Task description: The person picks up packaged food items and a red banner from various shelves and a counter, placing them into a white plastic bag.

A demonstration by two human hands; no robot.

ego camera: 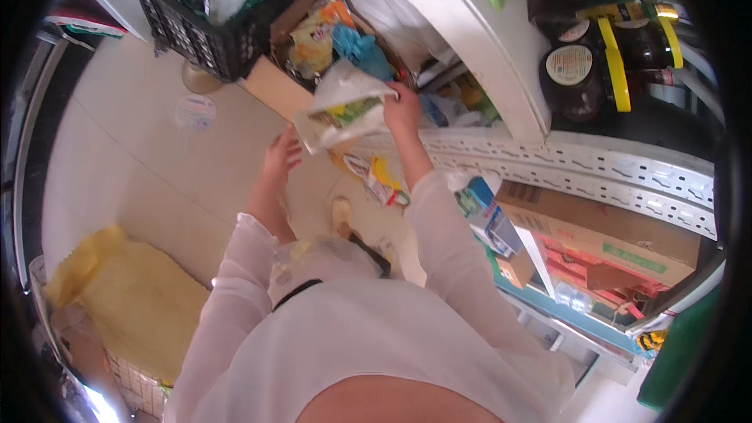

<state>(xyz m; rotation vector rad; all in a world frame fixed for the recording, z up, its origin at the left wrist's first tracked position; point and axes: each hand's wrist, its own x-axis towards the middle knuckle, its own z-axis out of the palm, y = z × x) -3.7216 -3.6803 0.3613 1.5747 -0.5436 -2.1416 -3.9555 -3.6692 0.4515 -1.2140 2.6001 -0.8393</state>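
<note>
My right hand grips the upper right edge of a white plastic bag. Through the bag's opening a green and yellow packet shows. My left hand is beside the bag's lower left corner with its fingers apart, holding nothing. Just beyond the bag stands a cardboard box with its flap folded out. In it lie a yellow and orange packet and a crumpled blue plastic bag.
A black plastic crate filled with bags stands at upper left. Metal shelving runs along the right, with yellow-lidded jars above and a long carton below. Colourful packets lie low beside it. A yellow sheet covers a basket at lower left.
</note>
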